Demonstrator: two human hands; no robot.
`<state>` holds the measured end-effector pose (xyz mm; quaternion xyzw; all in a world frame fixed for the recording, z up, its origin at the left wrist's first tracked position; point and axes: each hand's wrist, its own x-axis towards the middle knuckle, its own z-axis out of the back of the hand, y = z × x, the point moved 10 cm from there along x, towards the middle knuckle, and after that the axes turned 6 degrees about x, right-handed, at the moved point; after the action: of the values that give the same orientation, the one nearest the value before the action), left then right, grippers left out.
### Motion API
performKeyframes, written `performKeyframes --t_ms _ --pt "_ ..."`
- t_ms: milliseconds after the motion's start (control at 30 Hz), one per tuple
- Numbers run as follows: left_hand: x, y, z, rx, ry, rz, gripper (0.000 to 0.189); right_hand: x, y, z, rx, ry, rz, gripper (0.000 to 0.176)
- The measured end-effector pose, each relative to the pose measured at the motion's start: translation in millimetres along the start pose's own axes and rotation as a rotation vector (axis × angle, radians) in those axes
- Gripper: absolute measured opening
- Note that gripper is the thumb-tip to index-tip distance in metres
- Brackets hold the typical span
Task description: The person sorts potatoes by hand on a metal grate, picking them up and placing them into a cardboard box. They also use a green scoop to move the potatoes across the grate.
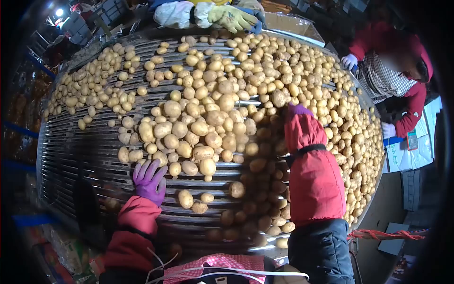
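My left hand (150, 180), in a purple glove, lies on the slatted sorting table (71, 156) with its fingers stretched out. Its fingertips are at the near edge of a heap of potatoes (199, 128). My right hand (299, 110), also purple-gloved, reaches farther forward among the potatoes on the right. The red sleeve (316, 180) covers much of that hand, and its fingers are mostly hidden. Between my arms, a few loose potatoes (185, 199) lie on the slats, with more in shadow beside my right forearm.
Across the table is a person with yellowish gloves (232, 18). Another person in a checked apron (383, 80) stands at the right edge, hands on the rim. White boxes (410, 146) stand beyond that side. A red cord (388, 234) runs at the lower right.
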<state>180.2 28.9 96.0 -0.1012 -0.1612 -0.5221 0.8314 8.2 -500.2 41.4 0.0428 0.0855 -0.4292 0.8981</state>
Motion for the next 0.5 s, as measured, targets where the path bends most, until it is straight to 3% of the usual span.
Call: performKeyframes --t_ms 267,433,500 --pt "1 -3 3 0.005 0.005 0.001 0.04 -99 -3 -10 0.287 0.047 0.087 0.068" --pt "-3 -4 2 0.014 0.008 -0.018 0.041 -227 -33 -26 1.035 0.034 0.116 0.07" --pt "-2 -8 5 0.011 0.015 -0.012 0.039 -287 -51 -43 1.491 0.08 0.002 0.07"
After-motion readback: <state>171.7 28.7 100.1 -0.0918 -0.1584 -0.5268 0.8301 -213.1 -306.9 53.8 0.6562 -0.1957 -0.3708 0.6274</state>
